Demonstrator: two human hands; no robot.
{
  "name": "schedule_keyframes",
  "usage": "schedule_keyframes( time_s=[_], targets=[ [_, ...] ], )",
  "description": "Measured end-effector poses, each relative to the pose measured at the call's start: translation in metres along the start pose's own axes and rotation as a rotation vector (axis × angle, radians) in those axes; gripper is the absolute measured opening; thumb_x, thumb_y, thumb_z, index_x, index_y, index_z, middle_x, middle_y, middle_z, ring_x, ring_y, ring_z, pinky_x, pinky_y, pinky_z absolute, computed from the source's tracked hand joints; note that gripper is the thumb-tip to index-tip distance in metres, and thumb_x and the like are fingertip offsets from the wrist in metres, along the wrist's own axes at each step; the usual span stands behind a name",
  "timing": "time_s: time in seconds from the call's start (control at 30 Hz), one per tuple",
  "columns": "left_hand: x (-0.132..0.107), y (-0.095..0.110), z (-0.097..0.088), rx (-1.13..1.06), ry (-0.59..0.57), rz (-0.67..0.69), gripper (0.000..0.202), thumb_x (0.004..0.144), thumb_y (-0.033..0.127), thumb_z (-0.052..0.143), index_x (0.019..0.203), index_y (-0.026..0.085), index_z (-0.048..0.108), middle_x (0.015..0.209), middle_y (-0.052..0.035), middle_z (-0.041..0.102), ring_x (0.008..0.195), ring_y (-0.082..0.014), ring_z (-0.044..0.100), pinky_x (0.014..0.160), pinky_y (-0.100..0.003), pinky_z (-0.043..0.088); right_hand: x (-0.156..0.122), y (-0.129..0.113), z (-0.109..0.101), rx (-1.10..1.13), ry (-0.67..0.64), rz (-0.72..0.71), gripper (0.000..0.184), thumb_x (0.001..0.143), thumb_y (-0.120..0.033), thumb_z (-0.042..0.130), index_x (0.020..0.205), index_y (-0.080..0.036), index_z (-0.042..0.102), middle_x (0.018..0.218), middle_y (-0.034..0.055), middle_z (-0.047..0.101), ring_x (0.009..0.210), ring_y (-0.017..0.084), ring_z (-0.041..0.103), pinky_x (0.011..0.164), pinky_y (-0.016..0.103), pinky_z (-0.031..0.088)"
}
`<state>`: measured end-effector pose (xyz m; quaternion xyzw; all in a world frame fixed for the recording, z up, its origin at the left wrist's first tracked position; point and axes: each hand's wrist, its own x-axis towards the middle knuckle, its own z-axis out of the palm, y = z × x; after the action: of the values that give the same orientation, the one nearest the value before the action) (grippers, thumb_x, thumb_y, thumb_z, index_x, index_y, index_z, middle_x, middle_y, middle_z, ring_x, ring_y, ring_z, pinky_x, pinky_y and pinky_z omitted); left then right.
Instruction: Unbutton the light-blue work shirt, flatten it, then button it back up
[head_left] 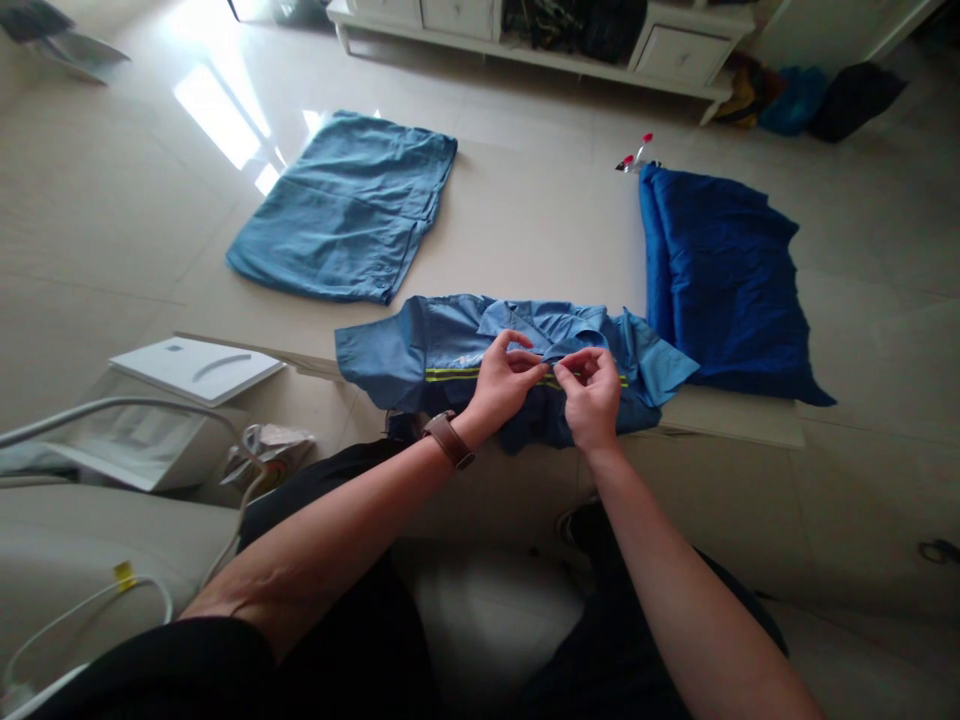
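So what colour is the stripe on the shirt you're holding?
Yellow-green stripe on the light blue shirt; the head view shows it.

Soft daylight enters from the upper left and fills the room evenly. Bright window glare lies on the glossy floor (pixel 217 115). Shadows are faint and diffuse. Wide-angle distortion bends straight lines toward the frame edges. The light-blue shirt (pixel 450 350) at centre is sharp; the lower corners look soft.

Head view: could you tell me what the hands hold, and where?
Both the left hand and right hand pinch the light-blue shirt at its front placket.
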<state>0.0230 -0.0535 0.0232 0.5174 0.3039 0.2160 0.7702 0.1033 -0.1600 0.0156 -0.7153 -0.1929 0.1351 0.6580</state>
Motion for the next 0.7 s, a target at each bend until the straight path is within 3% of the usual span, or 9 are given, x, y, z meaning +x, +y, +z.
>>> schedule_keyframes(
  time_s=[0.17,0.27,0.33,0.4,0.53,0.6,0.7],
  targets=[
    [-0.002,0.002,-0.001,0.203,-0.049,0.080,0.032,0.070,0.006,0.076,0.084,0.019,0.051,0.078,0.0023,0.067,0.071,-0.0106,0.066,0.068,-0.021,0.051,0.004,0.011,0.000,0.211,0.029,0.187,0.042,0.064,-0.032,0.083,0.091,-0.024,0.052,0.080,-0.0035,0.066,0.078,0.015,0.065,0.079,0.031,0.053],
    [-0.005,0.001,0.000,0.347,-0.052,0.202,0.026,0.070,0.004,0.071,0.083,0.019,0.054,0.077,0.0029,0.065,0.069,-0.0094,0.061,0.065,-0.020,0.047,0.004,0.014,-0.001,0.231,0.028,0.269,0.046,0.060,-0.033,0.084,0.090,-0.024,0.052,0.080,-0.0037,0.067,0.079,0.016,0.066,0.080,0.032,0.053],
    [-0.004,-0.001,0.000,0.377,-0.038,0.197,0.027,0.069,0.005,0.073,0.084,0.019,0.056,0.077,0.0035,0.063,0.069,-0.0094,0.059,0.065,-0.020,0.045,0.004,0.015,-0.002,0.230,0.033,0.291,0.047,0.058,-0.034,0.085,0.090,-0.024,0.051,0.080,-0.0035,0.067,0.079,0.016,0.066,0.080,0.032,0.053],
    [-0.001,-0.003,0.000,0.303,0.057,0.029,0.029,0.069,0.008,0.076,0.086,0.020,0.056,0.075,0.0034,0.062,0.068,-0.0104,0.060,0.065,-0.021,0.047,0.004,0.016,-0.002,0.217,0.047,0.273,0.047,0.058,-0.034,0.084,0.090,-0.024,0.051,0.079,-0.0034,0.067,0.078,0.016,0.065,0.079,0.032,0.053],
    [0.007,-0.001,-0.006,-0.065,0.277,-0.463,0.012,0.081,0.014,0.066,0.084,0.017,0.055,0.077,-0.0030,0.063,0.067,-0.0150,0.067,0.070,-0.028,0.056,0.005,0.017,-0.002,0.187,0.072,0.211,0.042,0.061,-0.035,0.081,0.089,-0.025,0.051,0.079,-0.0032,0.066,0.077,0.016,0.063,0.079,0.033,0.053],
    [0.010,0.002,-0.010,-0.205,0.295,-0.519,0.007,0.085,0.012,0.063,0.083,0.016,0.058,0.083,-0.0075,0.067,0.073,-0.0164,0.071,0.076,-0.029,0.058,0.005,0.017,-0.002,0.188,0.076,0.199,0.042,0.062,-0.035,0.081,0.088,-0.025,0.050,0.079,-0.0032,0.066,0.077,0.016,0.063,0.079,0.033,0.052],
    [0.016,0.008,-0.017,-0.278,0.262,-0.490,0.008,0.085,0.012,0.068,0.085,0.015,0.061,0.088,-0.0081,0.069,0.078,-0.0156,0.072,0.079,-0.028,0.058,0.004,0.018,-0.001,0.166,0.059,0.180,0.041,0.063,-0.036,0.080,0.088,-0.025,0.050,0.079,-0.0034,0.066,0.077,0.016,0.063,0.078,0.033,0.052]
  ],
)
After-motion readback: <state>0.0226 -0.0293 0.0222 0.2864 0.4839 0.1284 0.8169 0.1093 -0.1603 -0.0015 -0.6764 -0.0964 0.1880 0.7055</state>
